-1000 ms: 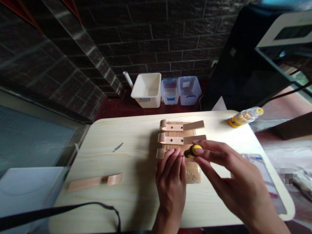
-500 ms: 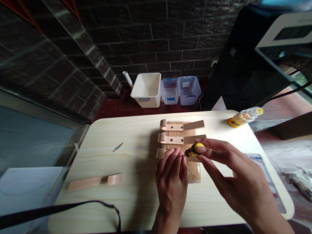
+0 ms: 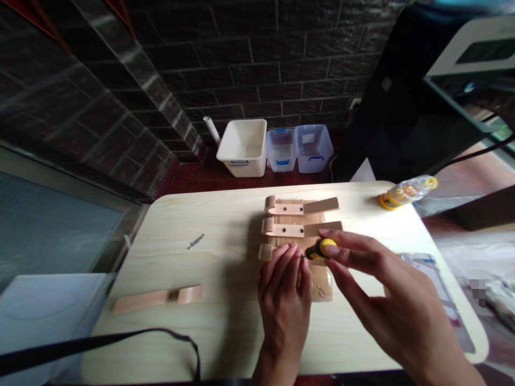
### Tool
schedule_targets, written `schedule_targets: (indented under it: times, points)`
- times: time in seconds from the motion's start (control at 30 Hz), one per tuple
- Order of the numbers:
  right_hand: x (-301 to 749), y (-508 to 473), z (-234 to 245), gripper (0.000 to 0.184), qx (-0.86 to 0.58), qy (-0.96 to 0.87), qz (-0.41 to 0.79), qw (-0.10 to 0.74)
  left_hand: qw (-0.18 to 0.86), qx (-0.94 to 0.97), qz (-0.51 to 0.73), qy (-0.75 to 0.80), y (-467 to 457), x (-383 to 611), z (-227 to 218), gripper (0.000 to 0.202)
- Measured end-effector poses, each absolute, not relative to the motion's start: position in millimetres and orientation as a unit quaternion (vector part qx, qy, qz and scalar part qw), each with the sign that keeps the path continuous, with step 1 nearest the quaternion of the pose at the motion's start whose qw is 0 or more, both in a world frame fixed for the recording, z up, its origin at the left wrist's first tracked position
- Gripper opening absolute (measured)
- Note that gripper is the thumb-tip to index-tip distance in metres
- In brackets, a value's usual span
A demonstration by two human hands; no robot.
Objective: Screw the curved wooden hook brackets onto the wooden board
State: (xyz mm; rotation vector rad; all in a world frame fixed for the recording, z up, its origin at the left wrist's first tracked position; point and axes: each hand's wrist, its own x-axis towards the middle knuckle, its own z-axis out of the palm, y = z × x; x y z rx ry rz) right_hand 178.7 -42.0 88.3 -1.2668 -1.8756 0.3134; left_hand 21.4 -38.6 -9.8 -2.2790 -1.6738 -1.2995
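My right hand grips a short yellow-and-black screwdriver between thumb and fingers. Its tip points down-left at a small dark screw by my left fingertips. My left hand is closed over the third wooden hook, pressing it against a flat brown wooden board; much of that hook is hidden. Two similar curved wooden hooks, the upper one and the middle one, lie across the board, each with two dark screw spots.
Left on the table lie a loose wooden hook and a few screws. A wrapped yellow bottle-shaped container stands at the back right. A flat tray-like sheet is at right. A black strap crosses the lower left.
The screwdriver handle has turned slightly in my right fingers. My left hand stays on the hook; the view has shifted very slightly.
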Motion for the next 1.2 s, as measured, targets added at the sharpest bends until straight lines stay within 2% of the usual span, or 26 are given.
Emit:
schedule_targets:
  times: [0.17,0.3,0.5,0.73,1.03,1.2]
  points:
    - [178.9,-40.7,88.1,0.023,-0.509,-0.745,0.101,0.419,0.019,-0.736,-0.414,-0.535,-39.0,20.3,-10.6,0.016]
    - [178.5,-41.4,88.0,0.020,-0.492,-0.748,0.130,0.427,0.021,-0.738,-0.411,-0.535,-39.4,20.4,-12.1,0.018]
    - [177.6,-41.5,89.1,0.026,-0.497,-0.751,0.112,0.419,0.013,-0.735,-0.415,-0.536,-40.0,21.1,-13.8,0.018]
    - [177.7,-41.7,89.2,0.016,-0.486,-0.751,0.130,0.428,0.010,-0.737,-0.410,-0.537,-39.9,20.3,-13.9,0.018]
    - [179.4,-41.7,86.1,0.029,-0.513,-0.744,0.114,0.412,0.016,-0.733,-0.415,-0.538,-39.2,22.1,-11.3,0.016]
    - [179.2,-41.5,88.7,0.020,-0.500,-0.747,0.117,0.422,0.009,-0.735,-0.414,-0.537,-39.7,21.2,-12.5,0.016]
